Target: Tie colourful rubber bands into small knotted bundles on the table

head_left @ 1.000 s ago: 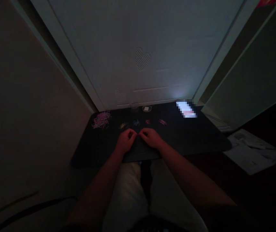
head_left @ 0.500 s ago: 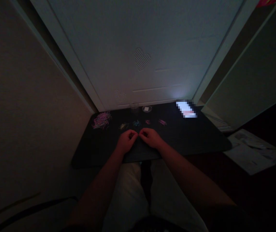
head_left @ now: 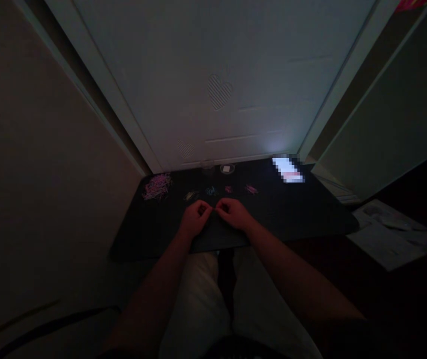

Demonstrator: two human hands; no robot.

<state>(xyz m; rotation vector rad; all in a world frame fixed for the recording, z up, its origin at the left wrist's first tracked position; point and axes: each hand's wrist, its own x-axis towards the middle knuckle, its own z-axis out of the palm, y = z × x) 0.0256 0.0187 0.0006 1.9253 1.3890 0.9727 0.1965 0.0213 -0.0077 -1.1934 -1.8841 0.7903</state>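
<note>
My left hand (head_left: 196, 217) and my right hand (head_left: 233, 213) meet almost tip to tip above the dark table (head_left: 291, 214), each closed in a pinch. Whatever sits between the fingertips is too small and dim to make out. Just beyond them lie small piles of thin strands: a yellowish pile (head_left: 190, 195), a blue pile (head_left: 211, 191), a small pink pile (head_left: 228, 189) and another pink pile (head_left: 251, 189). A larger heap of pink and purple strands (head_left: 157, 186) rests at the table's far left.
At the back edge stand a clear container (head_left: 208, 167) and a round clear dish (head_left: 227, 169) with a white square. A bright-screened device (head_left: 288, 169) lies at the back right. A white door (head_left: 213, 60) rises behind the table. Papers (head_left: 392, 237) lie to the right, lower down.
Both hands stay nearly in place, still pinched; the gap between the fingertips looks very slightly wider. The piles have not moved.
</note>
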